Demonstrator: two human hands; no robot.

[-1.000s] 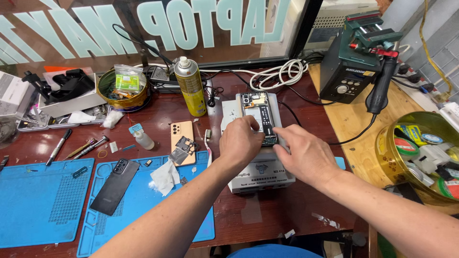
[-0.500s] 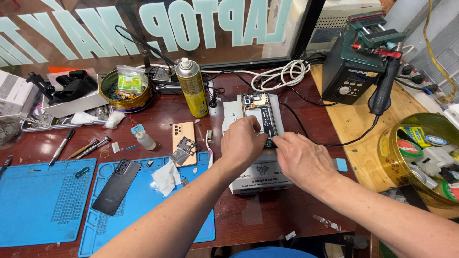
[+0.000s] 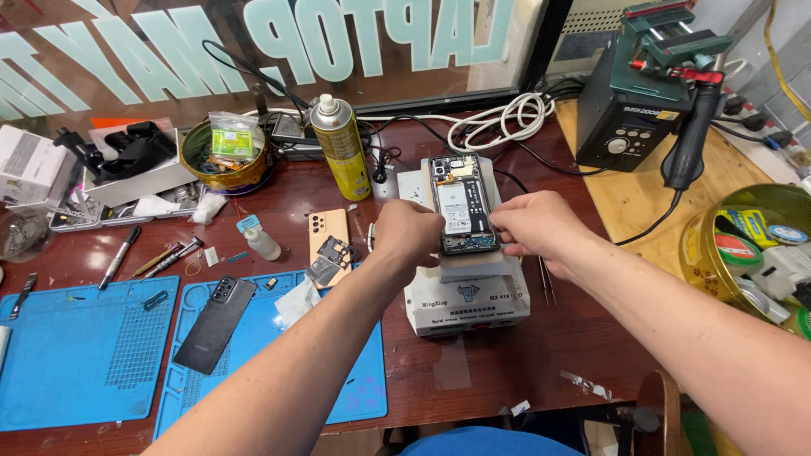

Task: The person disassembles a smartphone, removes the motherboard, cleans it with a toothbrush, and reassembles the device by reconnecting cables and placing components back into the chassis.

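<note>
An opened phone (image 3: 461, 204), back cover off with battery and boards showing, lies on the flat top of a white heating machine (image 3: 467, 295). My left hand (image 3: 407, 234) grips the phone's lower left edge. My right hand (image 3: 537, 226) pinches its lower right edge. Both hands rest over the near end of the machine's plate.
A tan phone back cover (image 3: 329, 236), a black phone (image 3: 215, 323) on blue mats (image 3: 81, 355), a yellow spray can (image 3: 340, 148), a small bottle (image 3: 257, 239), tweezers (image 3: 546, 280), a hot-air station (image 3: 644, 97) and a tin of tape rolls (image 3: 754, 249) surround the machine.
Both hands have drawn back toward me along the phone, uncovering most of it. They now hold its near end.
</note>
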